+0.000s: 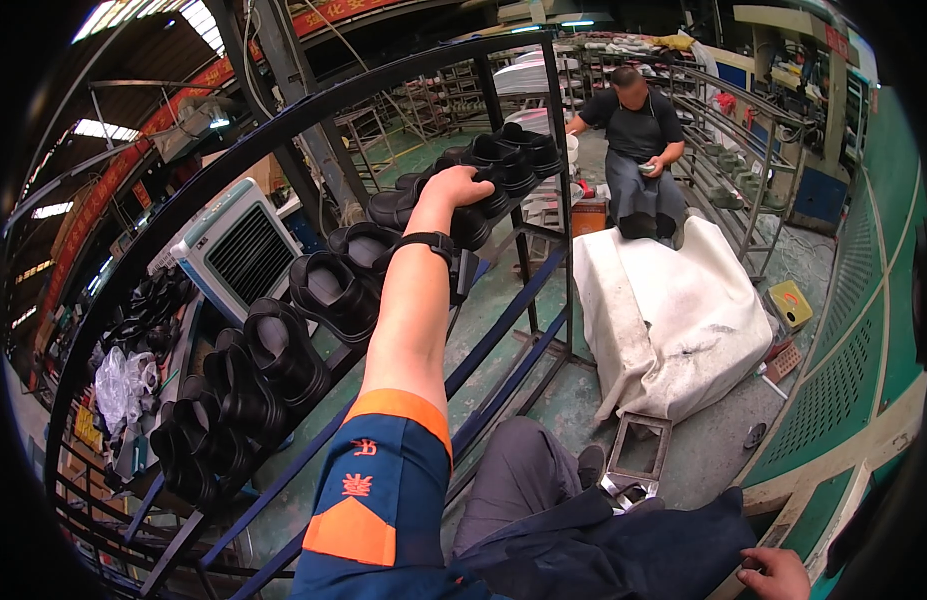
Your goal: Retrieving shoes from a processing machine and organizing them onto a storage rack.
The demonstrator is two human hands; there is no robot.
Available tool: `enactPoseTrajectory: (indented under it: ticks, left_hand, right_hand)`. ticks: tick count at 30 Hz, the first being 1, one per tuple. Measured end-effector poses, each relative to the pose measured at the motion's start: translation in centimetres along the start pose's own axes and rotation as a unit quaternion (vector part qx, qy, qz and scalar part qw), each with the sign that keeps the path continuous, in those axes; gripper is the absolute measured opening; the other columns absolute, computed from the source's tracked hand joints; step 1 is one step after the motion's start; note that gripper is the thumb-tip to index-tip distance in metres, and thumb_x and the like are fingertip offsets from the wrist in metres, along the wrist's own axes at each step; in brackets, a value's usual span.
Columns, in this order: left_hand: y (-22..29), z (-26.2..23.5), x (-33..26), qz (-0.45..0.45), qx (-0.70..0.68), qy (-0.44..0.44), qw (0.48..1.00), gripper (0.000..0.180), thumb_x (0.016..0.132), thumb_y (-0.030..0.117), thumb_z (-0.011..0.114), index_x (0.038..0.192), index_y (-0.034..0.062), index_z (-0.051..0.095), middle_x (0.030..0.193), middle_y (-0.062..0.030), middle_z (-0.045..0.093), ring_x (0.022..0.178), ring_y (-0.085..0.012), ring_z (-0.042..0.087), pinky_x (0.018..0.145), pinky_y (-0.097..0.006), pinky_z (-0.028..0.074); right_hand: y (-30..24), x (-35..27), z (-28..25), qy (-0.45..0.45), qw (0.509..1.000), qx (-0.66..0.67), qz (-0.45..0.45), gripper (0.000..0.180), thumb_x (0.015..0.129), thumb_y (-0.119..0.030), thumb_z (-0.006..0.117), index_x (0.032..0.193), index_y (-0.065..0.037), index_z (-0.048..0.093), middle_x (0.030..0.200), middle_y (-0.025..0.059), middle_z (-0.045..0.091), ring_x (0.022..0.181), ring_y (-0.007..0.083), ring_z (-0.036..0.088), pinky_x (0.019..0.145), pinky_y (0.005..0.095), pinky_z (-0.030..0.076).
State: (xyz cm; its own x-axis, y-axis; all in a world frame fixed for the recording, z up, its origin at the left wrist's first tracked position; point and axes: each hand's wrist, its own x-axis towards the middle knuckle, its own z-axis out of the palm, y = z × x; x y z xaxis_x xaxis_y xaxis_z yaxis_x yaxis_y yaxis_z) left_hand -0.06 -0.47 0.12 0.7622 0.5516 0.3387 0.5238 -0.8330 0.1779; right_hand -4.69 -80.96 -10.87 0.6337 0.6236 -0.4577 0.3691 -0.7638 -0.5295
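My left arm reaches far forward over a dark metal rack (558, 270). At its end my left hand (453, 188) is closed over a black shoe (470, 226) on the upper shelf. Most of the fingertips are hidden behind the hand. More black shoes stand close by: a pair (513, 155) just right of the hand, and a row running toward me on the left, including a shoe with a grey insole (333, 292). At the lower right edge my right hand (778, 574) shows in part beside dark blue cloth (663, 550), fingers loosely bent and apart, with nothing visible in them.
A seated person (638, 150) in dark clothes holds a small item beyond a bulky form under a whitish cover (683, 310). An air cooler (238, 245) stands behind the rack. Green perforated panels (833, 370) line the right side. A small metal frame stool (638, 450) stands near my knees.
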Motion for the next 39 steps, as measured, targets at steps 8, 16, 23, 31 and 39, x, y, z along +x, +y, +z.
enactPoseTrajectory:
  ticks: [8,16,23,31,39]
  left_hand:
    - [0.29,-0.45,0.04,-0.030,0.029,-0.068,0.997,0.068,0.074,0.049,0.061,0.130,0.0110,0.068,0.133,-0.0164,0.066,0.124,-0.0331,0.062,0.106,-0.042,0.049]
    - [0.22,-0.39,0.07,-0.034,0.023,-0.066,0.997,0.069,0.073,0.049,0.061,0.130,0.0111,0.069,0.134,-0.0164,0.066,0.124,-0.0331,0.062,0.106,-0.042,0.049]
    - [-0.34,0.28,0.14,-0.010,0.013,-0.023,1.000,0.062,0.074,0.049,0.062,0.118,0.0066,0.072,0.116,-0.0216,0.071,0.112,-0.0370,0.067,0.098,-0.043,0.052]
    - [-0.03,-0.04,-0.03,-0.021,0.019,-0.037,0.999,0.064,0.074,0.049,0.061,0.122,0.0088,0.071,0.124,-0.0193,0.069,0.118,-0.0353,0.065,0.101,-0.043,0.051]
    - [0.30,-0.40,-0.16,-0.033,0.028,-0.057,0.997,0.068,0.073,0.048,0.060,0.128,0.0101,0.069,0.133,-0.0168,0.066,0.124,-0.0335,0.062,0.105,-0.043,0.049]
  right_hand:
    - [0.09,-0.01,0.03,-0.002,1.000,0.001,0.004,0.040,0.093,-0.021,0.067,0.129,-0.004,0.065,0.093,0.0150,0.071,0.084,0.0239,0.068,0.078,0.0350,0.053]
    - [0.11,0.00,0.02,-0.005,1.000,-0.001,0.011,0.041,0.093,-0.021,0.067,0.130,-0.004,0.065,0.095,0.0155,0.072,0.086,0.0243,0.068,0.079,0.0348,0.053]
    - [0.12,0.01,0.05,-0.004,1.000,0.000,0.007,0.040,0.093,-0.020,0.066,0.129,-0.004,0.065,0.093,0.0146,0.071,0.084,0.0231,0.067,0.078,0.0341,0.053]
    - [0.03,-0.06,0.10,0.000,1.000,0.003,0.009,0.040,0.093,-0.021,0.067,0.129,-0.004,0.065,0.093,0.0142,0.071,0.084,0.0230,0.067,0.078,0.0341,0.053]
    - [-0.15,-0.09,-0.02,-0.005,1.000,-0.002,0.016,0.040,0.093,-0.021,0.067,0.130,-0.004,0.065,0.096,0.0153,0.072,0.087,0.0238,0.069,0.080,0.0351,0.053]
